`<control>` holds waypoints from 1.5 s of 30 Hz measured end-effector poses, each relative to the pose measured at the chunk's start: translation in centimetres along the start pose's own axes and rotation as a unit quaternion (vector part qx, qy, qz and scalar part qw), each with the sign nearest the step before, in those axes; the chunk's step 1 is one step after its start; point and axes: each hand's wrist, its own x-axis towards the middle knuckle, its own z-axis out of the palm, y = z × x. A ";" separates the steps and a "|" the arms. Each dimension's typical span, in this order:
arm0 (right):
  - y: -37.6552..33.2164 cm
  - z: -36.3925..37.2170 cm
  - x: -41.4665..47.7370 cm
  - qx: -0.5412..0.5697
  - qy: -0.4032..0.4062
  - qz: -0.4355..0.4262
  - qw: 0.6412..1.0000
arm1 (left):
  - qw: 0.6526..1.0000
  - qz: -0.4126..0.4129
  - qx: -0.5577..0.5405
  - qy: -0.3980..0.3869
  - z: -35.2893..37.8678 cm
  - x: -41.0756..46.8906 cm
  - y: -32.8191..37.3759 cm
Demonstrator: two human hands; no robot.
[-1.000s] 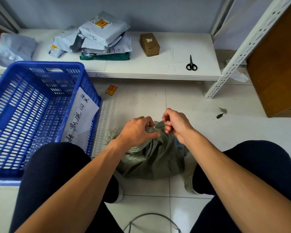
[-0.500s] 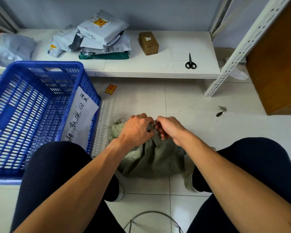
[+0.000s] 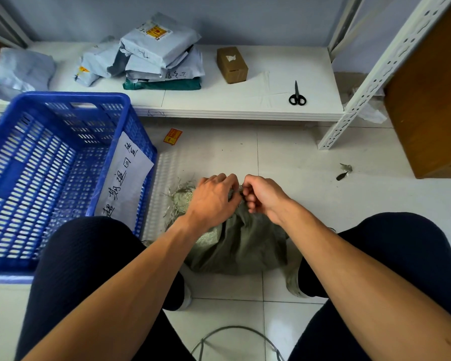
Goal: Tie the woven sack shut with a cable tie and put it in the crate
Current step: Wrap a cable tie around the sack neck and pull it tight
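Observation:
A grey-green woven sack (image 3: pixel 241 243) lies on the tiled floor between my knees, its frayed mouth gathered at the top. My left hand (image 3: pixel 214 199) grips the bunched neck from the left. My right hand (image 3: pixel 262 195) has its fingers curled and pinches at the same neck from the right, the two hands touching. The cable tie is hidden under my fingers. The blue slotted crate (image 3: pixel 63 100) stands on the floor to the left, with a white handwritten paper sheet (image 3: pixel 126 175) leaning inside its right wall.
A low white shelf (image 3: pixel 271 82) at the back carries grey mailer bags (image 3: pixel 156 50), a small cardboard box (image 3: pixel 232 65) and black scissors (image 3: pixel 297 95). A white shelf post (image 3: pixel 362 87) and a brown cabinet (image 3: pixel 433 100) stand right. A grey cable (image 3: pixel 235 332) loops on the floor near me.
My right hand dropped from above the sack's neck and closed in against my left hand. The neck is now bunched lower between both hands.

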 end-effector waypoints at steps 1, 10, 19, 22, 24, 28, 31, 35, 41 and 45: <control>0.0 0.0 0.0 0.007 -0.003 0.004 1.000 | 1.000 0.001 0.000 0.008 0.1 -0.1 0.2; -0.1 0.2 -0.1 0.078 0.011 0.012 0.997 | 0.997 -0.053 -0.050 0.030 0.3 -0.1 1.0; 0.2 0.9 -0.4 0.009 0.021 0.000 1.000 | 0.996 -0.072 -0.057 0.022 0.0 -0.2 0.8; 0.1 1.2 -0.5 0.038 0.044 0.003 0.998 | 0.995 -0.075 -0.054 0.022 0.1 0.0 1.1; 0.2 1.5 -0.6 0.068 0.059 0.011 0.996 | 0.995 -0.083 -0.055 0.012 0.3 0.2 1.2; 0.2 1.8 -0.9 0.090 0.084 0.006 0.992 | 0.996 -0.081 -0.047 0.006 0.2 0.4 1.3; 0.2 1.7 -1.2 0.082 0.098 -0.001 0.992 | 0.996 -0.081 -0.039 0.001 -0.1 0.6 1.5; 0.1 1.5 -1.3 0.068 0.090 -0.005 0.994 | 0.996 -0.086 -0.024 0.001 -0.1 0.5 1.4; 0.3 0.3 -0.8 0.029 0.077 -0.036 0.996 | 0.998 0.004 0.028 -0.057 -0.6 -0.2 0.5; 0.3 -0.4 -0.6 0.028 0.083 -0.041 0.995 | 0.993 0.028 0.061 -0.099 -1.2 0.1 -0.1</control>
